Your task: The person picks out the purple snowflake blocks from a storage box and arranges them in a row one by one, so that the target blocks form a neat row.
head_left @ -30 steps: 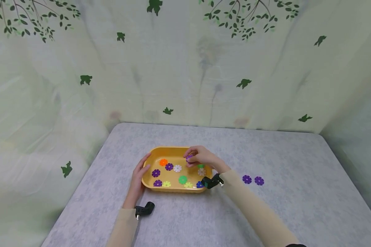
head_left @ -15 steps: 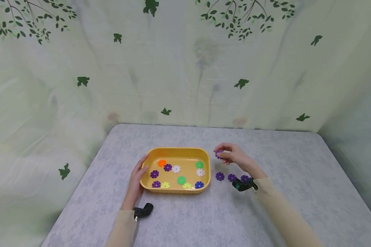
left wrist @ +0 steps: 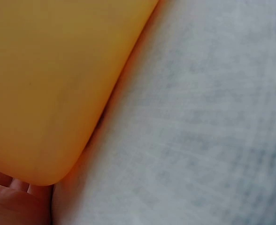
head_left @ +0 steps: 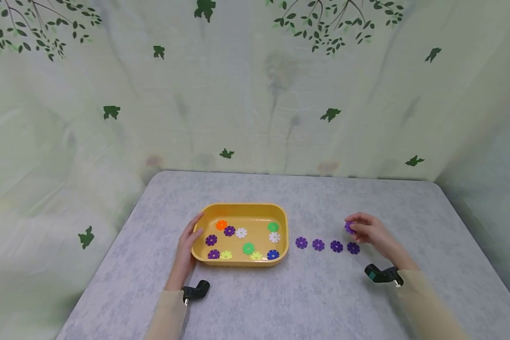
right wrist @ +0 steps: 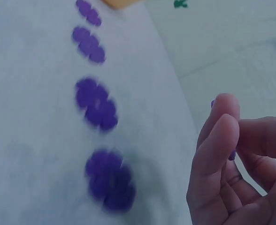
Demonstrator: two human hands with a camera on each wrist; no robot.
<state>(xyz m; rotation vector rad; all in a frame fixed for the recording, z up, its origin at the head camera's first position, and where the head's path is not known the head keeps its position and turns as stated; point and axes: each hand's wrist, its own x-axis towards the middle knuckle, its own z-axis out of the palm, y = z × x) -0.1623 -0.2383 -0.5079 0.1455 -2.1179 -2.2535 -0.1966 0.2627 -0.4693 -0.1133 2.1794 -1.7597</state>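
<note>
My right hand (head_left: 369, 231) pinches a purple flower-shaped disc (head_left: 349, 227) between thumb and fingers, held above the table. In the right wrist view only slivers of this purple disc (right wrist: 232, 155) show between the fingers. Just below lies a row of several purple flower discs (head_left: 336, 246), running to the right of a yellow tray (head_left: 238, 263). At the tray's left end my left hand (head_left: 186, 250) grips the side, thumb over the rim and fingers along the outside. Inside the tray are purple, white, green, yellow, blue and orange flower discs (head_left: 248, 248).
The grey mottled table (head_left: 246, 307) carries the tray and the row of discs. Behind its far edge hangs a pale curtain (head_left: 255, 104) with a leaf print. A black wrist camera (head_left: 382, 274) sits on the right wrist, another wrist camera (head_left: 197, 290) on the left.
My right hand has lifted the purple disc out of the tray and carried it right, past most of the row. The left hand has stayed at the tray.
</note>
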